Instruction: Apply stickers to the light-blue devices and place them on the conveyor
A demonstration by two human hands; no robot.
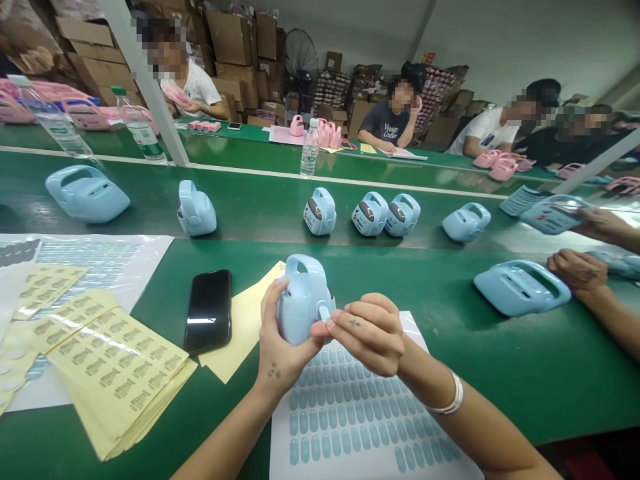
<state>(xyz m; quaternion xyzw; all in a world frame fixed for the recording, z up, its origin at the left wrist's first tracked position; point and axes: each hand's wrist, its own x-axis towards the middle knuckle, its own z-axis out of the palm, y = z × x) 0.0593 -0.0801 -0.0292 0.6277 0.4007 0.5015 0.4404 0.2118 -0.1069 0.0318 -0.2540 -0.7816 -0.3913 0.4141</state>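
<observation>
My left hand point(283, 333) is wrapped around a small light-blue plastic case point(295, 310) with a loop handle on top, holding it upright above the table. At the lower end of the handle, a pale blue oval sticker point(325, 312) shows at the fingertips of my right hand point(370, 333). The thumb and forefinger are pinched together there, and they partly hide the sticker. Below both hands lies a white sheet point(283, 460) bearing rows of light-blue oval stickers point(345, 410), with a gap in the lowest row.
A black phone point(209, 310) lies left of my hands, beside yellow label sheets point(120, 360). More blue cases point(320, 212) stand along the belt ahead. At right, a co-worker's hands point(583, 270) are near another blue case point(523, 288). Water bottles point(310, 150) stand farther back, with people seated beyond.
</observation>
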